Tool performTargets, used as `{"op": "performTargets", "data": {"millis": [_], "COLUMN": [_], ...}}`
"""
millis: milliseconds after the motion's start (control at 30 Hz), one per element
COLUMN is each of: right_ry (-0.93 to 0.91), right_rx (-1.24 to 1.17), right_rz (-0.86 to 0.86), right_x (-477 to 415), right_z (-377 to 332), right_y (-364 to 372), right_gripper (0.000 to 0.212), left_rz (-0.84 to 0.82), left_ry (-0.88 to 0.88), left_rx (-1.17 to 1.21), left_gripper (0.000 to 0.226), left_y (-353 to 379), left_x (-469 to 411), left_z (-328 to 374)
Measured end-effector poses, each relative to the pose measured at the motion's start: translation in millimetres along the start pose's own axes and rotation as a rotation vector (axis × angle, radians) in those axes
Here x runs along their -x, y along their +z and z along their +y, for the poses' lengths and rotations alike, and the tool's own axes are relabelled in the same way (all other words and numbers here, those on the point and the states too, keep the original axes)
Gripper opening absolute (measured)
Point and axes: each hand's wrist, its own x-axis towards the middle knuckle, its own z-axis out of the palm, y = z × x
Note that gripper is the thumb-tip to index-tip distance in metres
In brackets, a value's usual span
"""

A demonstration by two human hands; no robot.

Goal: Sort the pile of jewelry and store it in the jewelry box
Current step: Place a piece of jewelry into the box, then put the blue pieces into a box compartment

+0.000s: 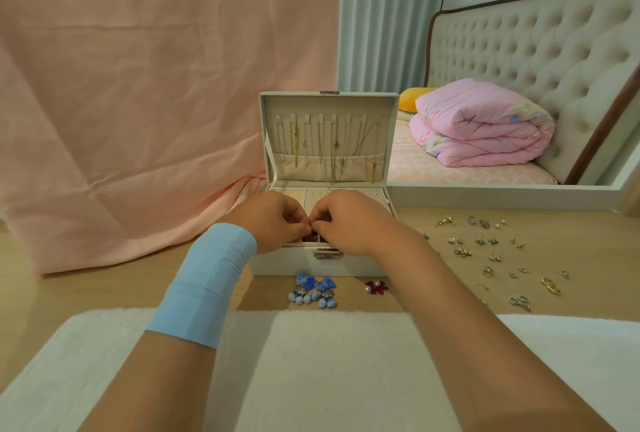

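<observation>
- Pinching with both hands over the open jewelry box (322, 262), my left hand (273, 220) and right hand (349, 220) meet fingertip to fingertip on something tiny (too small for me to make out).
- Chains hang inside the raised lid (329, 134).
- Blue earrings (311, 289) and a red flower piece (376, 287) lie just before the box on the floor (104, 289).
- Loose jewelry (491, 255) is scattered to my right, well apart from the box.

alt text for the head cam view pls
Two hands, left and right, meet fingertip to fingertip over an open white jewelry box on a wooden floor. Blue earrings lie before it; small loose jewelry is scattered to its right.
</observation>
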Motion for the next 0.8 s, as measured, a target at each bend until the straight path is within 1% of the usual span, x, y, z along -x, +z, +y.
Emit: {"op": "performTargets", "data": {"millis": [133, 200, 267, 300, 333, 433, 600, 700, 800], "right_ry": [-0.027, -0.062, -0.095, -0.108, -0.12, -0.129, -0.125, -0.142, -0.136], "right_rx": [0.076, 0.068, 0.058, 0.051, 0.043, 0.048, 0.207, 0.307, 0.299], "right_rz": [0.15, 0.19, 0.214, 0.212, 0.199, 0.116, -0.01, -0.015, -0.006], "right_x": [5, 11, 20, 25, 30, 47, 67, 73, 77], "right_z": [-7, -11, -16, -19, -22, -30, -35, -35, -30], "right_y": [4, 3, 0, -2, -4, -8, 1, 18, 26], "right_gripper": [0.021, 0.025, 0.025, 0.024, 0.022, 0.02, 0.025, 0.026, 0.023], "left_rz": [0.074, 0.176, 0.279, 0.304, 0.302, 0.199, 0.094, 0.052, 0.02], "left_ry": [0.017, 0.036, 0.055, 0.054, 0.04, -0.038, -0.089, -0.118, -0.09], "left_rx": [0.039, 0.022, -0.012, -0.019, -0.026, -0.076, -0.147, -0.173, -0.169], "left_gripper": [0.008, 0.009, 0.007, 0.007, 0.006, 0.006, 0.015, 0.02, 0.024], "left_y": [0, -1, -3, -3, -3, 3, 24, 36, 44], "left_x": [10, 19, 31, 39, 47, 68, 84, 86, 86], "left_z": [0, 0, 1, 3, 3, 4, 3, 2, 1]}}
